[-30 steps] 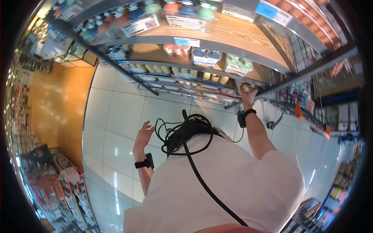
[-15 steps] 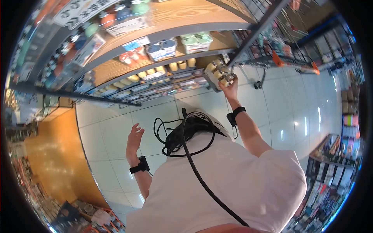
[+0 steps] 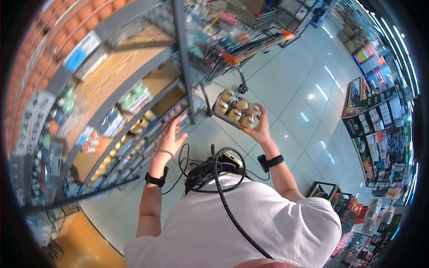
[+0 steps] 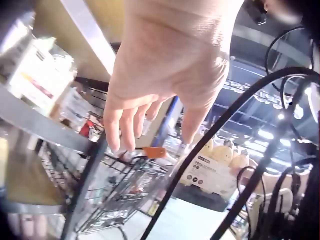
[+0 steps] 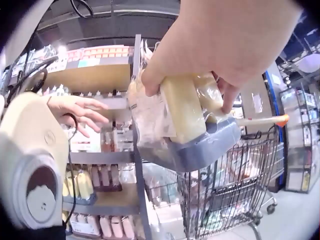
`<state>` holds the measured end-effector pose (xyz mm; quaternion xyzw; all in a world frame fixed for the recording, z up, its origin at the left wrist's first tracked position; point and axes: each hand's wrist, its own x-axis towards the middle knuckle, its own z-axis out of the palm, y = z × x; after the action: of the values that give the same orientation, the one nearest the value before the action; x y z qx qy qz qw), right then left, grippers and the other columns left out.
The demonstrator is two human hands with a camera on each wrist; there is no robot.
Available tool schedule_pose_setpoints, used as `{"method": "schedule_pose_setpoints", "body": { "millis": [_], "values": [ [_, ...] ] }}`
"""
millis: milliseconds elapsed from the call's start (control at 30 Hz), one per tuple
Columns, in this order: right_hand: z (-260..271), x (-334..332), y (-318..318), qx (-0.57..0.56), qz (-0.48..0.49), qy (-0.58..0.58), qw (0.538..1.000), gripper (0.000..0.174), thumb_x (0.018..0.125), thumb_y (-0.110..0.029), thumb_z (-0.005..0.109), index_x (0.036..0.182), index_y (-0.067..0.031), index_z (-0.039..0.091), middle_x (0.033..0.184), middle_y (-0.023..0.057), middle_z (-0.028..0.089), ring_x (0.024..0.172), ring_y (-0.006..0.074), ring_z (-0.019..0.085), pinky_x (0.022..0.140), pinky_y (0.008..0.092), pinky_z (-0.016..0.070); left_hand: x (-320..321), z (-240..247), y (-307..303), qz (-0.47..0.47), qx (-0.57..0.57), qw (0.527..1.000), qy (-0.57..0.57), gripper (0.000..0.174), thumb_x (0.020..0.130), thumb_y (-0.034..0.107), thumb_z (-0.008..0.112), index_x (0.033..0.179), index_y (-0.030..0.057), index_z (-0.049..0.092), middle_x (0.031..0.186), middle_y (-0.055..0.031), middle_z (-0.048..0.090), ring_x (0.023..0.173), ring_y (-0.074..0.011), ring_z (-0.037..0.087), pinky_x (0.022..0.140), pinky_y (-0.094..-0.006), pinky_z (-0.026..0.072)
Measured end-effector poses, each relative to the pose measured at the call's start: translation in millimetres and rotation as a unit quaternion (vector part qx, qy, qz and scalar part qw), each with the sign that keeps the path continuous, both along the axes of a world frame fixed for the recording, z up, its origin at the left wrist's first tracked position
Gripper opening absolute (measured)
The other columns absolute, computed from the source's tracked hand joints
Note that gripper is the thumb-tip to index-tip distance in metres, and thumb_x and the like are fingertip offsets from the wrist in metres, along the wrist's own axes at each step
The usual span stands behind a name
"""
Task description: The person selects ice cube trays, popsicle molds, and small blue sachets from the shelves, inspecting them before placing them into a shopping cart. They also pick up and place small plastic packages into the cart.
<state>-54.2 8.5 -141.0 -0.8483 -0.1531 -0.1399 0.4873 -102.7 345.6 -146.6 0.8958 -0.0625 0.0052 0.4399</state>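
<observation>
My right hand (image 3: 261, 127) grips one side of a clear-wrapped pack (image 3: 234, 117) out in front of my body. The pack holds several rounded yellow pieces in a grey tray. In the right wrist view the thumb and fingers (image 5: 229, 97) hold the pack (image 5: 185, 117) from above, over its yellow pieces. A printed white label shows on the pack (image 4: 210, 176) in the left wrist view. My left hand (image 3: 169, 142) is held out to the left of the pack, apart from it, fingers spread and holding nothing.
To my left stands a shelf rack (image 3: 120, 58) with packs in green, blue, orange and yellow. A wire shopping cart (image 5: 230, 175) with goods in it stands just beyond the pack. Black cable loops (image 3: 214, 167) hang at my waist. More display shelves (image 3: 375, 120) stand to the right.
My right hand has brought the pack off the lower shelf and out over the floor. The view has turned right towards the cart. My left hand has come forward.
</observation>
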Motion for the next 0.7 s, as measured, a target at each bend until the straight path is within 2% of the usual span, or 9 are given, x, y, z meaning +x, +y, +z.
{"method": "schedule_pose_setpoints", "body": {
  "millis": [33, 67, 167, 233, 267, 367, 500, 633, 700],
  "values": [
    [11, 4, -13, -0.001, -0.007, -0.017, 1.000, 0.087, 0.058, -0.018, 0.083, 0.127, -0.0028, 0.032, 0.123, 0.0179, 0.042, 0.114, 0.0317, 0.046, 0.094, 0.0420, 0.0440, 14, 19, -22, -0.021, -0.012, 0.999, -0.046, 0.065, 0.078, 0.016, 0.067, 0.134, 0.0115, 0.034, 0.129, -0.0129, 0.048, 0.108, -0.0292, 0.054, 0.089, -0.0397, 0.0445],
    [20, 5, -26, -0.002, -0.012, -0.028, 1.000, 0.087, 0.058, -0.017, 0.083, 0.128, -0.0031, 0.032, 0.123, 0.0178, 0.042, 0.114, 0.0319, 0.046, 0.094, 0.0421, 0.0435, 32, 37, -42, -0.061, -0.007, 0.998, -0.025, 0.077, 0.075, 0.014, 0.071, 0.138, 0.0107, 0.027, 0.135, -0.0155, 0.040, 0.116, -0.0315, 0.048, 0.096, -0.0399, 0.0399],
    [50, 11, -68, -0.040, -0.012, -0.081, 0.996, 0.092, 0.055, -0.014, 0.084, 0.129, -0.0064, 0.031, 0.125, 0.0179, 0.042, 0.116, 0.0327, 0.045, 0.094, 0.0423, 0.0419, 76, 81, -106, -0.152, 0.030, 0.980, -0.126, 0.086, 0.072, 0.016, 0.073, 0.140, 0.0115, 0.022, 0.140, -0.0158, 0.032, 0.125, -0.0313, 0.038, 0.102, -0.0391, 0.0334],
    [65, 23, -97, -0.070, 0.001, -0.148, 0.987, 0.095, 0.055, -0.015, 0.084, 0.131, -0.0071, 0.028, 0.128, 0.0174, 0.041, 0.118, 0.0309, 0.045, 0.095, 0.0423, 0.0415, 100, 97, -147, -0.209, 0.032, 0.961, -0.177, 0.092, 0.068, 0.016, 0.075, 0.141, 0.0125, 0.020, 0.143, -0.0151, 0.027, 0.129, -0.0322, 0.031, 0.105, -0.0407, 0.0295],
    [73, 28, -110, -0.059, 0.017, -0.160, 0.985, 0.098, 0.053, -0.014, 0.085, 0.132, -0.0113, 0.028, 0.128, 0.0190, 0.041, 0.118, 0.0343, 0.044, 0.095, 0.0432, 0.0406, 110, 101, -165, -0.236, 0.032, 0.950, -0.203, 0.095, 0.066, 0.016, 0.076, 0.142, 0.0131, 0.019, 0.144, -0.0147, 0.024, 0.131, -0.0326, 0.028, 0.106, -0.0414, 0.0275],
    [99, 49, -143, -0.069, 0.053, -0.225, 0.971, 0.093, 0.051, -0.009, 0.084, 0.128, -0.0124, 0.031, 0.127, 0.0175, 0.042, 0.118, 0.0377, 0.043, 0.094, 0.0453, 0.0414, 140, 111, -207, -0.285, -0.022, 0.899, -0.332, 0.101, 0.060, 0.014, 0.077, 0.142, 0.0142, 0.018, 0.145, -0.0143, 0.024, 0.131, -0.0352, 0.027, 0.106, -0.0450, 0.0264],
    [113, 78, -175, -0.117, 0.075, -0.261, 0.955, 0.089, 0.049, -0.006, 0.082, 0.126, -0.0103, 0.035, 0.128, 0.0180, 0.042, 0.117, 0.0401, 0.043, 0.092, 0.0457, 0.0424, 172, 124, -241, -0.290, -0.019, 0.866, -0.407, 0.096, 0.056, 0.009, 0.077, 0.137, 0.0122, 0.026, 0.142, -0.0166, 0.028, 0.129, -0.0366, 0.030, 0.105, -0.0486, 0.0259],
    [127, 135, -191, -0.152, 0.118, -0.300, 0.934, 0.088, 0.049, -0.008, 0.082, 0.125, -0.0092, 0.036, 0.127, 0.0183, 0.043, 0.118, 0.0394, 0.042, 0.093, 0.0452, 0.0414, 212, 117, -254, -0.261, -0.022, 0.863, -0.432, 0.089, 0.055, 0.008, 0.076, 0.132, 0.0106, 0.032, 0.138, -0.0181, 0.032, 0.128, -0.0369, 0.033, 0.104, -0.0498, 0.0282],
    [131, 162, -196, -0.168, 0.127, -0.286, 0.935, 0.087, 0.051, -0.010, 0.083, 0.125, -0.0090, 0.036, 0.126, 0.0182, 0.043, 0.118, 0.0388, 0.043, 0.093, 0.0446, 0.0413, 226, 113, -253, -0.211, -0.029, 0.893, -0.396, 0.086, 0.061, 0.010, 0.076, 0.134, 0.0089, 0.030, 0.137, -0.0194, 0.033, 0.126, -0.0381, 0.034, 0.102, -0.0486, 0.0304]
  ]
}}
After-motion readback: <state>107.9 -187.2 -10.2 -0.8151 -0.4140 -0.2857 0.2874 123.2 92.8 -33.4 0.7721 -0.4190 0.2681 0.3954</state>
